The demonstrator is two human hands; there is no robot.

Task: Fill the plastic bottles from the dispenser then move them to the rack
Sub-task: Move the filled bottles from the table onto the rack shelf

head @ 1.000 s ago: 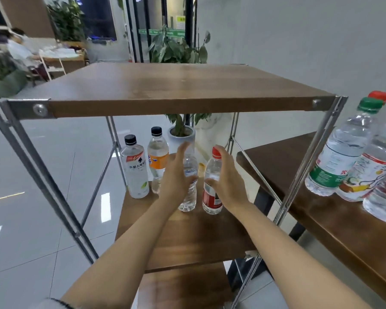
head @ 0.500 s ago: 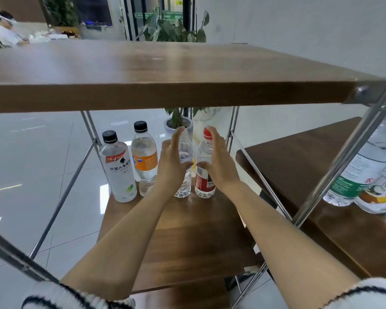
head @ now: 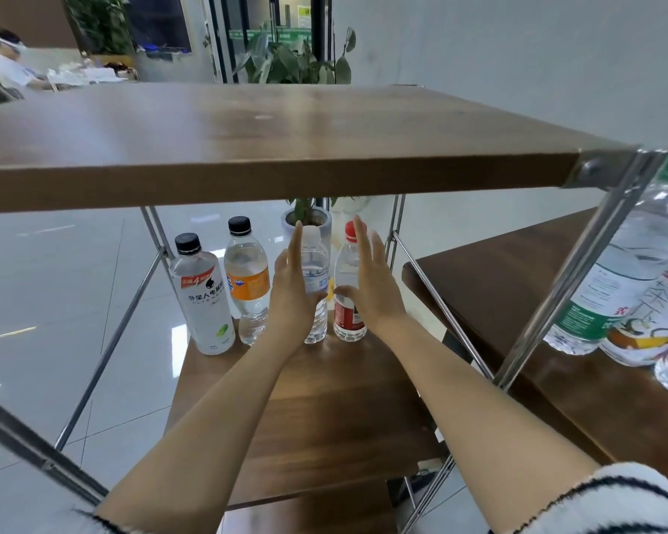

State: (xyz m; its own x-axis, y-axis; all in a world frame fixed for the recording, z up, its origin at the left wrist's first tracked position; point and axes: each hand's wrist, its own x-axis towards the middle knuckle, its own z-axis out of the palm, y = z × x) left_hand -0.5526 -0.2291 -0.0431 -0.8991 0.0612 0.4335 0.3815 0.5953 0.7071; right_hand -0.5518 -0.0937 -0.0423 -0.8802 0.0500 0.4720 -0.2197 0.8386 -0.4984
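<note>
Head view. We take the middle shelf [head: 324,418] of the rack as landmark. Four plastic bottles stand upright in a row along its far edge. From the left: a white-labelled bottle with a black cap [head: 203,298], an orange-labelled bottle with a black cap [head: 247,281], a clear bottle with a pale cap [head: 317,275], and a red-capped bottle with a red label [head: 347,287].

We see the left hand [head: 292,298] beside the clear bottle, fingers straight and spread, palm turned toward it; it hides the bottle's left side, and we cannot tell whether skin touches plastic. The right hand [head: 371,287] is likewise flat and unclenched beside the red-capped bottle, its thumb at the label; contact there is also unclear.

The top shelf [head: 270,148] crosses the frame above the middle shelf and hides what lies directly behind it. To the right of the middle shelf, a dark wooden table [head: 517,302] carries large bottles [head: 610,287], cut off by the frame edge and partly hidden by a metal strut [head: 571,271]. Striped sleeves [head: 602,499] are cropped at the bottom.
</note>
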